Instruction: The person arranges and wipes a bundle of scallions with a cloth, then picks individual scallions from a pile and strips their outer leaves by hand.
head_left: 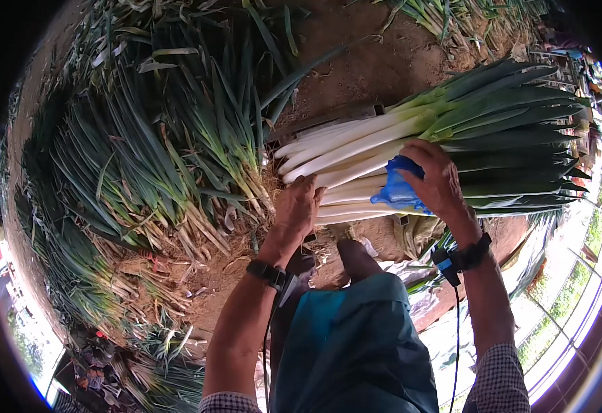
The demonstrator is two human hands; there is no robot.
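A row of long leeks (359, 155) lies side by side in front of me, white stalks to the left and dark green leaves to the right. At the white ends, my left hand (299, 206) has its fingers curled and closed on a leek stalk. My right hand (439, 180) is over the middle of the row, its fingers bent around a crumpled, shiny blue piece of plastic or rubber (401, 184). That blue piece rests over the white stalks, and the palm hides part of it.
A big heap of untrimmed leeks (136, 151) with soil on the roots covers the ground at left. More leeks (452, 20) lie at the back right. Dark edges of a support (328, 120) show behind the row. Bare brown soil (363, 62) lies beyond.
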